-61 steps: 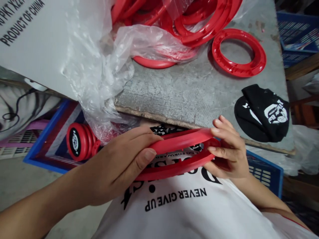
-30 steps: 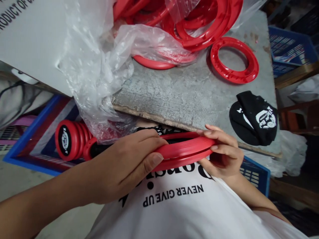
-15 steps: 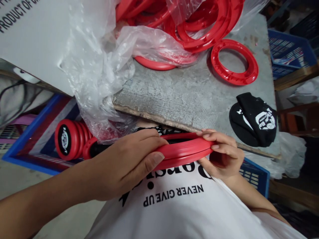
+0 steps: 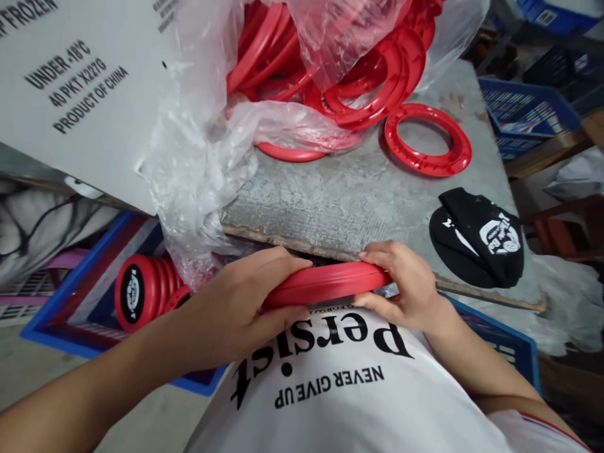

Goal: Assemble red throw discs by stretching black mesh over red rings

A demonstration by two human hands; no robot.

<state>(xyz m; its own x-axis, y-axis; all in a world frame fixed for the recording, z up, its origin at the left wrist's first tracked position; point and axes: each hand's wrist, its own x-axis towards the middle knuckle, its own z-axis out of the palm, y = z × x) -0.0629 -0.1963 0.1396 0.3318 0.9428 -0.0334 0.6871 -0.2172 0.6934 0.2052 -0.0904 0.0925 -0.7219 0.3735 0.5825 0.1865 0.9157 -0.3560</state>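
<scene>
Both hands grip a red plastic ring (image 4: 330, 282), seen edge-on, in front of the shirt and below the table's edge. My left hand (image 4: 245, 302) is closed round its left end, thumb below and fingers above. On the right end, my right hand (image 4: 401, 283) pinches it the same way. A thin seam runs along the ring's rim. Beyond, a single red ring (image 4: 465, 148) lies on the grey table (image 4: 302, 201), near a black fabric piece (image 4: 476, 239) with white print.
A heap of red rings (image 4: 377, 94) lies partly under clear plastic bags (image 4: 189, 163). At the left stand a white carton (image 4: 104, 126) and a blue crate (image 4: 66, 308) holding red discs with black centres (image 4: 129, 294). Blue baskets (image 4: 528, 107) stand at the right.
The ring has tilted to lie more edge-on, and the gap between its two halves looks narrower. My right hand has shifted slightly left. The whole view has moved, showing more of the carton.
</scene>
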